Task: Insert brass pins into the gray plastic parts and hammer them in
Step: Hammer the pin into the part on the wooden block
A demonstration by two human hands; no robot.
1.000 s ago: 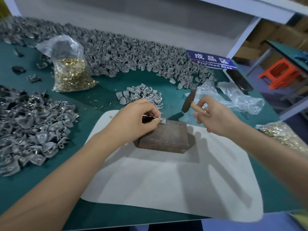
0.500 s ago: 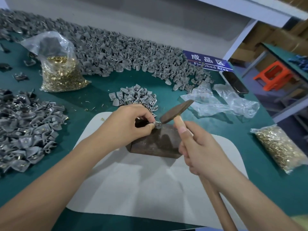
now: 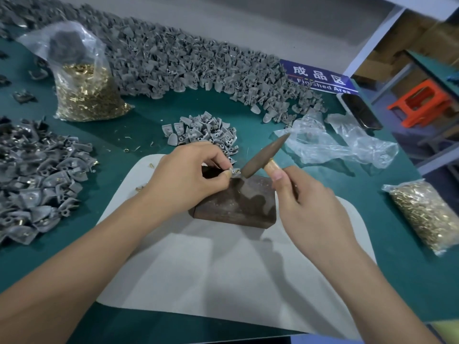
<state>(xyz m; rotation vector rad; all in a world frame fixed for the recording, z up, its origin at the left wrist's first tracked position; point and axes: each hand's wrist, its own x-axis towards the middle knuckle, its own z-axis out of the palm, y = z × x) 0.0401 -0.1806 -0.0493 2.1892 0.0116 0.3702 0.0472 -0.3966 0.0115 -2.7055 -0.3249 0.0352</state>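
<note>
Green bench under us, white mat (image 3: 223,269) near. Our left hand (image 3: 188,180) pinches one small, light, stiff part (image 3: 235,171) with its pin on the block (image 3: 238,204); best held by its edges. Right hand (image 3: 308,202) grips one hammer (image 3: 263,155). Two pin bags (image 3: 87,95); loose parts uncountable.

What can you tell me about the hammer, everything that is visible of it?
The hammer is small, with a dark, dull head that looks like metal: long, tapering to a narrow end that points up and to the right. Its handle looks like pale wood; only a short part shows, the rest is hidden in the right hand, which grips it close under the head. The hammer is tilted, its blunt lower end at the small part that the left hand pinches on the dark block. Whether it touches the part is unclear.
</note>
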